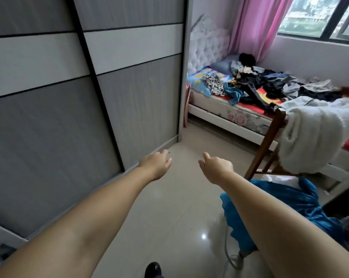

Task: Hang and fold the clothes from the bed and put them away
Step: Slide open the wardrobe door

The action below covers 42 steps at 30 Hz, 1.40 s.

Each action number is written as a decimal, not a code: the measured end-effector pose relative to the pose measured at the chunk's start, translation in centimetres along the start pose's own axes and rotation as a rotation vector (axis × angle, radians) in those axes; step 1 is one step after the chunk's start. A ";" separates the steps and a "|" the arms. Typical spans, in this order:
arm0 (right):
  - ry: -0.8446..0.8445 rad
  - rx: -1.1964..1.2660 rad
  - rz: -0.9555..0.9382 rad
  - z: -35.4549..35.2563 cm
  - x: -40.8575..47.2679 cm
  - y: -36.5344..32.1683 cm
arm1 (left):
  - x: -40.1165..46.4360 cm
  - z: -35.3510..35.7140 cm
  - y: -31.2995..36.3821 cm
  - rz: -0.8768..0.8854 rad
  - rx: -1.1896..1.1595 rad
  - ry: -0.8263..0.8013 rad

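Above the tiled floor [169, 207], the left hand [155, 164] and right hand [216, 167] were held out, fingers loosely curled, gripping nothing; the clothes [255, 85] were heaped on the bed [229, 113] beyond.

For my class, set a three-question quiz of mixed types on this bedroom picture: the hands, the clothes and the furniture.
1. True or false: the left hand holds a garment.
2. Where does the jumbled pile of dark clothes lie? A) grey sliding-door wardrobe B) bed with white tufted headboard C) floor
3. Fill in: a white fluffy cloth is draped over the brown wooden ____.

Key: 1 false, both it and the right hand are empty; 2 B; 3 chair.
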State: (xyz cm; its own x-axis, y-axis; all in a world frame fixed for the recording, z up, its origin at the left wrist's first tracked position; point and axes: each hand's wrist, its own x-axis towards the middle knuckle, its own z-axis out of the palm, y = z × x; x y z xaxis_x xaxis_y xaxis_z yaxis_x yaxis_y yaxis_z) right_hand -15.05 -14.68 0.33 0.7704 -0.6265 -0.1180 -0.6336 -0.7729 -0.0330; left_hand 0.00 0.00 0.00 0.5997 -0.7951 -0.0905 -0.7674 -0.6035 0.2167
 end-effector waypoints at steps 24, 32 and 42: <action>0.084 0.019 -0.027 -8.8 43.5 4.1 | 43.0 -9.2 -4.5 -0.018 -0.007 0.054; 0.091 0.009 -0.120 -12.5 59.0 3.9 | 54.8 -12.3 -7.6 -0.132 -0.022 0.104; 0.176 0.073 -0.149 -15.2 77.7 -0.8 | 73.6 -18.1 -12.8 -0.015 0.061 0.141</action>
State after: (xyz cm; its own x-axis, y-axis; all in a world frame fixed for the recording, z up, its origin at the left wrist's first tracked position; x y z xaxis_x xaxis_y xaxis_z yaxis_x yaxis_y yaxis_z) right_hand 46.43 -64.25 6.30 0.8522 -0.5186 0.0685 -0.5103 -0.8530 -0.1094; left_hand 58.09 -49.71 8.16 0.6336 -0.7723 0.0456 -0.7681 -0.6210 0.1561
